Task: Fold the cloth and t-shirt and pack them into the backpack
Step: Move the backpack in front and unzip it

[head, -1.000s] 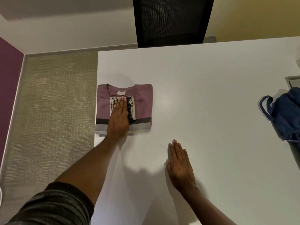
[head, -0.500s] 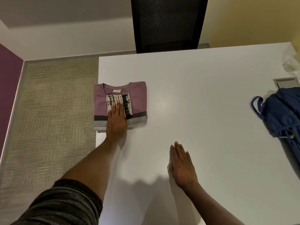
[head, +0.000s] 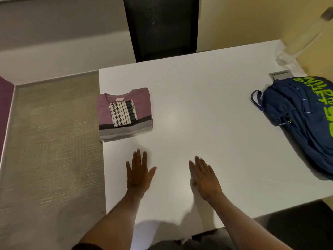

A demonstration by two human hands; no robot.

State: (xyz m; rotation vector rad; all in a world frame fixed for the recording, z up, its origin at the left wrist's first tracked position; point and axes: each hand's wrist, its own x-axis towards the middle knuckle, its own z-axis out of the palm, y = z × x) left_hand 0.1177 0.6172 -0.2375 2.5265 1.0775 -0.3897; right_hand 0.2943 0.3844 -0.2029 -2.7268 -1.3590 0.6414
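Left hand [head: 138,175] and right hand [head: 204,177] lie flat, palms down, fingers extended, side by side, forearms reaching forward.

A white table [head: 198,109] bears a folded t-shirt [head: 142,107], a blue backpack [head: 302,120] and both flat hands.

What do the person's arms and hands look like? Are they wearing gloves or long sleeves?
No gloves: the left hand and right hand are bare, with no rings, watch or bracelet showing. Both forearms are uncovered too. A dark sleeve just peeks in at the picture's bottom edge on the left arm.
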